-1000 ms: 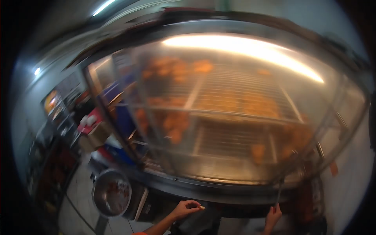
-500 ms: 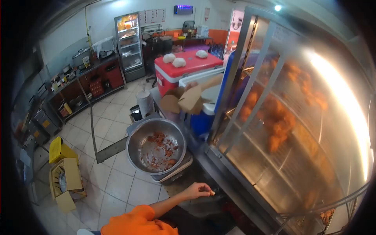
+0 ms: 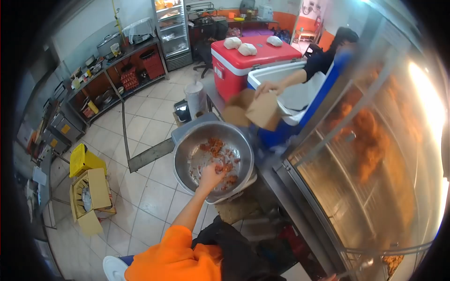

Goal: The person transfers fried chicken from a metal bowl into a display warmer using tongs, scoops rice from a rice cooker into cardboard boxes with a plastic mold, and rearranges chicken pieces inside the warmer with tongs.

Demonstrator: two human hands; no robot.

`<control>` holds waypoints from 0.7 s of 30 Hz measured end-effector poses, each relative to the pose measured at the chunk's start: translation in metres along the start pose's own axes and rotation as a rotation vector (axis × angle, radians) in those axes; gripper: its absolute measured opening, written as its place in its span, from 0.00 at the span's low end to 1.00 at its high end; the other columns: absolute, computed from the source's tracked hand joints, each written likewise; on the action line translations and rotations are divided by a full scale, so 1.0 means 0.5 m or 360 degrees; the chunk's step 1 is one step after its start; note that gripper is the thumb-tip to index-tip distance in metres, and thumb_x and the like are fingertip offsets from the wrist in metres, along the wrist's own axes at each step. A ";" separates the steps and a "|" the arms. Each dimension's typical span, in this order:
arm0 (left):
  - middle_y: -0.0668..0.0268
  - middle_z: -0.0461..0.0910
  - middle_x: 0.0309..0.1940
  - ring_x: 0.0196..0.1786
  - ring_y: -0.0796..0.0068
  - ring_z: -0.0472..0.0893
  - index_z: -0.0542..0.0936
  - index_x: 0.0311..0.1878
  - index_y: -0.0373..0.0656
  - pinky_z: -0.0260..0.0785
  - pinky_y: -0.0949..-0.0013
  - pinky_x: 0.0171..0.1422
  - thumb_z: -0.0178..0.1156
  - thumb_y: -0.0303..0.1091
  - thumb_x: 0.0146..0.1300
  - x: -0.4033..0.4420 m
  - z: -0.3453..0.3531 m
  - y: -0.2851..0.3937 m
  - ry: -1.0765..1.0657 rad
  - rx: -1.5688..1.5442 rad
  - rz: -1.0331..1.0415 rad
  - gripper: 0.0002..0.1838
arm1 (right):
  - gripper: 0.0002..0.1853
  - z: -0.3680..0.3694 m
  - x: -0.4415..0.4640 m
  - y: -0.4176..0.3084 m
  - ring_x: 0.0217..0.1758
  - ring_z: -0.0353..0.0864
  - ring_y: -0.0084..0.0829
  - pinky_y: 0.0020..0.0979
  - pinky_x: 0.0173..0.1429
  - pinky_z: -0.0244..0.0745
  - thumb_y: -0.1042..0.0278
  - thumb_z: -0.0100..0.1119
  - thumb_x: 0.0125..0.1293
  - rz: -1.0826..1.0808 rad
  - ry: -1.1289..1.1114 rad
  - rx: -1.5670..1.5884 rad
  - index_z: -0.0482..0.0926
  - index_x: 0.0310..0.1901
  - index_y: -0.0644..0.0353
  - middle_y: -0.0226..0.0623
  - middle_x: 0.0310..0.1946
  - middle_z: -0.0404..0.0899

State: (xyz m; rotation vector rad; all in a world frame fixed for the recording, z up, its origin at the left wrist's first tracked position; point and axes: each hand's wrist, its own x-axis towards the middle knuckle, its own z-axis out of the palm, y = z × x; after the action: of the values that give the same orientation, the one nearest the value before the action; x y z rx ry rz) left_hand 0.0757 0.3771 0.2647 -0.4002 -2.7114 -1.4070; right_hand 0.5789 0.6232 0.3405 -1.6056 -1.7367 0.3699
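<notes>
My left hand (image 3: 213,175) reaches down into a large metal bowl (image 3: 180,164). Its fingers are drawn together among the reddish-brown fried bits (image 3: 216,147) on the bowl's floor; whatever lies between the fingertips is hidden. Only a sliver of my right hand (image 3: 331,277) shows at the bottom edge, beside the base of the glass display cabinet (image 3: 323,206), and its fingers are cut off. Behind the glass are blurred pieces of what looks like fried chicken (image 3: 368,140).
Across the counter, a co-worker's hand (image 3: 269,88) holds an open cardboard box (image 3: 265,111) by a white-rimmed blue cooler (image 3: 276,136). White bundles rest on a red cooler (image 3: 229,77). An open carton (image 3: 99,192) and yellow bin (image 3: 85,161) stand on the floor at left.
My left hand has moved from beside the cabinet, where it pinched a small piece, into the bowl. The view has shifted, and a co-worker now shows behind the cabinet with the cardboard box.
</notes>
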 end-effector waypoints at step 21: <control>0.44 0.45 0.64 0.67 0.49 0.48 0.40 0.65 0.32 0.44 0.56 0.70 0.77 0.37 0.27 0.242 0.064 0.135 0.0485 -0.0327 0.0548 0.66 | 0.11 0.518 -0.041 -0.937 0.15 0.72 0.23 0.30 0.21 0.68 0.66 0.62 0.53 -0.0566 -0.0788 0.0930 0.79 0.32 0.66 0.34 0.15 0.74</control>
State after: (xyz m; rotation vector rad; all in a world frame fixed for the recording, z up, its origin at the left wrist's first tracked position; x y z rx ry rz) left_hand -0.0216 0.4643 0.3208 -0.5781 -2.1469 -1.5044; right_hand 0.0579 0.5875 0.4596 -0.8067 -1.9747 1.0499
